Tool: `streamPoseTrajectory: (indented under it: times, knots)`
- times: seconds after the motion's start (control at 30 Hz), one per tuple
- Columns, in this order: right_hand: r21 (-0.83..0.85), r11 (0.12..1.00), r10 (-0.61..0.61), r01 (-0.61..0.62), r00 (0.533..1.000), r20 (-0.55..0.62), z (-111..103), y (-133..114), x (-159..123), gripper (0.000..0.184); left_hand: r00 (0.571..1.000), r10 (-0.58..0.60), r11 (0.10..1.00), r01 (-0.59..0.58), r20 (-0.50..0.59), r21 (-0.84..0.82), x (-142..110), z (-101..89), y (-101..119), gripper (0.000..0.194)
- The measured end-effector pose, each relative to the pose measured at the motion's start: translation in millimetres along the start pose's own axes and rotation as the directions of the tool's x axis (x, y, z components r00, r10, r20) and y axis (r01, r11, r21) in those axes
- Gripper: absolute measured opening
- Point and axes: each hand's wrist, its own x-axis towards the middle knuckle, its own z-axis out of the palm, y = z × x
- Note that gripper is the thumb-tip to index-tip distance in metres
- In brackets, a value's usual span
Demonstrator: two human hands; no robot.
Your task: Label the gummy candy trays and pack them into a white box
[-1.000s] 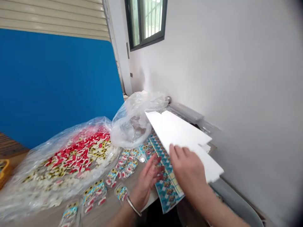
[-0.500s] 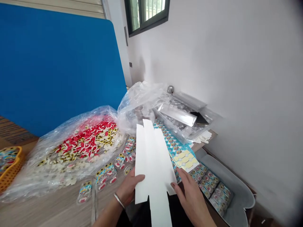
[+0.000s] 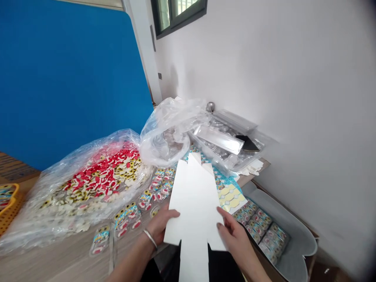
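Note:
A white cut cardboard blank (image 3: 194,211) with notched ends is held out flat in front of me. My left hand (image 3: 162,223), with a silver bangle at the wrist, grips its left edge, thumb on top. At the opposite edge my right hand (image 3: 232,231) closes on the board with thumb and fingers. Beneath its far end lie blue printed sticker sheets (image 3: 219,177) with a yellow-patterned part (image 3: 232,197). Left of the blank, small clear packs with printed cards and red pieces (image 3: 129,215) lie on the wooden table (image 3: 73,258).
A clear bag of red, white and yellow pieces (image 3: 102,176) covers the left of the table. Behind the blank are a crumpled plastic bag (image 3: 167,129) and a clear tray of plastic parts (image 3: 226,141). A lined box of packs (image 3: 296,239) stands right, a yellow basket (image 3: 11,211) left.
The white blank has come from the right to in front of me, turned lengthwise and flattened out. My left hand, empty at first, now grips its left edge; the right holds its right edge.

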Motion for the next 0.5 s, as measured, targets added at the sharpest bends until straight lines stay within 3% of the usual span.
streamPoseTrajectory:
  times: [0.1,0.17,0.27,0.33,0.4,0.43,0.5]
  knots:
    - [-0.080,0.994,-0.082,0.079,0.996,-0.038,15,-6,23,0.053,0.986,0.124,0.983,-0.108,-0.108,0.146,14,-0.9,15,0.044]
    - [-0.107,0.988,-0.115,0.110,0.992,-0.046,22,-4,33,0.052,0.974,0.151,0.976,-0.119,-0.169,0.183,15,-7.7,20,0.042]
    - [-0.181,0.974,-0.144,0.139,0.989,-0.017,17,6,32,0.051,0.964,0.154,0.969,-0.104,-0.217,0.226,-1,-29.8,13,0.045]
    - [-0.275,0.942,-0.201,0.195,0.980,0.006,6,13,23,0.048,0.960,0.215,0.930,-0.145,-0.181,0.337,-16,-47.4,3,0.050]
    - [-0.382,0.873,-0.308,0.304,0.950,0.052,-5,18,13,0.046,0.919,0.385,0.772,-0.268,-0.087,0.576,-28,-61.7,-11,0.050]
    - [-0.434,0.820,-0.365,0.373,0.925,0.105,-9,20,9,0.048,0.872,0.489,0.610,-0.341,-0.001,0.715,-31,-66.6,-18,0.049]
    - [-0.535,0.672,-0.444,0.511,0.857,0.262,-13,21,3,0.053,0.741,0.628,0.174,-0.431,0.238,0.885,-33,-71.3,-28,0.046]
